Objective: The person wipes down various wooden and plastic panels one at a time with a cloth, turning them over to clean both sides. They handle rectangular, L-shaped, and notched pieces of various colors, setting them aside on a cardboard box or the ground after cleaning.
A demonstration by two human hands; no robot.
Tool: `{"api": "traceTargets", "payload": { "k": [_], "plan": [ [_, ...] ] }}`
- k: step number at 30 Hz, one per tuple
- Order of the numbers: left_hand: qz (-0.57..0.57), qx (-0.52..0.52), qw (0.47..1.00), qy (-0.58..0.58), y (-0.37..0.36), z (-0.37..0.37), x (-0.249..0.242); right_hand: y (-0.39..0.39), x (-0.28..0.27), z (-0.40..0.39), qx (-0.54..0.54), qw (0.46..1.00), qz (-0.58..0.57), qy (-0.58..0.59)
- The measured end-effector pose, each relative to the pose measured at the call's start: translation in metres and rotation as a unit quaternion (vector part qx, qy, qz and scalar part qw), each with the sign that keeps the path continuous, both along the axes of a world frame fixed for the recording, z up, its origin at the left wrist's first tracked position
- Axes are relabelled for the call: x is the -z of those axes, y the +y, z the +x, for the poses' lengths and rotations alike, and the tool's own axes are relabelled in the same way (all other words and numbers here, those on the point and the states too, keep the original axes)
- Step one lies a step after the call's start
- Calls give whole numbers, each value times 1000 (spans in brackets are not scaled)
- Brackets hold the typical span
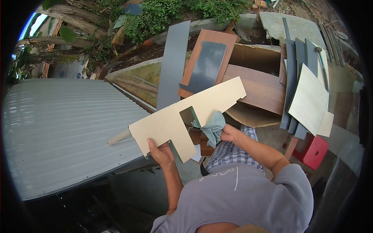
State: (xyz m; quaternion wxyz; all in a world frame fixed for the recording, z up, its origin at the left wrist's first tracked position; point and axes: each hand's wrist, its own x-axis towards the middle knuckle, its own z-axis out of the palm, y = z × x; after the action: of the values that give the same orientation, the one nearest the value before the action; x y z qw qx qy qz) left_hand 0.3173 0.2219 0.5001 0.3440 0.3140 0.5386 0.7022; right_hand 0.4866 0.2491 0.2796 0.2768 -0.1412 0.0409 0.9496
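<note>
A flat cream-coloured board [167, 122] with rectangular cut-outs and green edges is held up in front of me, tilted. My left hand [161, 154] grips its lower left edge, thumb on the face and fingers behind. In my right hand [229, 134] is a bunched grey-blue cloth [213, 126], which lies against the board's lower right edge beside a cut-out. The fingers of that hand are partly hidden by the cloth. A thin wooden strip [118, 137] sticks out past the board's left end.
Corrugated metal roofing [74, 128] spreads on the left. Ahead lie a grey panel [173, 62], a dark board [208, 64] and an open cardboard box [254, 56]. At right are stacked panels [309, 101], a hammer [322, 66] and a red stool [315, 152].
</note>
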Motion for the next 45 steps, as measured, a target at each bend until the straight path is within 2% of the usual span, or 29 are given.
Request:
{"api": "traceTargets", "payload": {
  "k": [4, 6, 9, 12, 13, 15, 17, 18, 23, 25, 26, 28, 31, 32, 33, 35, 36, 38, 39, 41, 43, 45],
  "plan": [
    [4, -17, 1000, -18, -20, -13, 8, 19, -9, -22, 22, 997, -78, 11],
    [8, -27, 999, -20, -24, -19, 10, 26, -13, -28, 31, 997, -67, -4],
    [31, -42, 995, -89, -32, -31, 19, 45, -17, -32, 31, 997, -40, -59],
    [-17, -129, 965, -227, -38, -62, 80, 84, -20, -29, 39, 989, 23, -140],
    [-14, -133, 964, -231, -36, -69, 110, 99, -20, -26, 57, 980, 63, -179],
    [-65, -185, 894, -403, -28, -72, 169, 129, 3, -26, 65, 969, 90, -223],
    [-45, -212, 824, -523, -6, -59, 207, 158, 27, -23, 64, 955, 107, -271],
    [-28, -192, 799, -568, 2, -58, 234, 174, 37, -19, 38, 942, 116, -314],
    [-64, -197, 766, -609, 58, -34, 297, 253, 82, -4, 10, 906, 154, -395],
    [-94, -189, 761, -613, 78, -30, 315, 278, 106, -1, -9, 903, 113, -413],
    [-103, -186, 761, -613, 86, -28, 324, 286, 115, 0, -19, 902, 110, -417],
    [-124, -186, 765, -604, 98, -28, 338, 297, 117, 2, -34, 865, 118, -486],
    [-130, -186, 757, -612, 105, -33, 357, 303, 131, 4, -37, 855, 144, -497],
    [-130, -177, 764, -606, 106, -35, 361, 302, 135, 5, -17, 835, 199, -512],
    [-130, -179, 763, -608, 107, -35, 363, 301, 128, 5, -20, 834, 200, -514],
    [-150, -193, 771, -588, 109, -37, 363, 298, 110, 5, -51, 706, 283, -647],
    [-152, -193, 770, -589, 110, -38, 365, 297, 114, 13, -52, 705, 282, -648],
    [-141, -187, 784, -575, 112, -40, 370, 297, 128, 37, -225, 636, 395, -623],
    [-141, -182, 783, -578, 114, -42, 373, 290, 121, 44, -221, 633, 394, -628],
    [-145, -165, 791, -571, 113, -48, 379, 256, 98, 61, -226, 773, 324, -496],
    [-157, -160, 782, -582, 115, -49, 387, 218, 76, 76, -200, 786, 322, -489],
    [-143, -183, 740, -631, 117, -50, 386, 171, 72, 95, -175, 791, 299, -504]
  ]
}}
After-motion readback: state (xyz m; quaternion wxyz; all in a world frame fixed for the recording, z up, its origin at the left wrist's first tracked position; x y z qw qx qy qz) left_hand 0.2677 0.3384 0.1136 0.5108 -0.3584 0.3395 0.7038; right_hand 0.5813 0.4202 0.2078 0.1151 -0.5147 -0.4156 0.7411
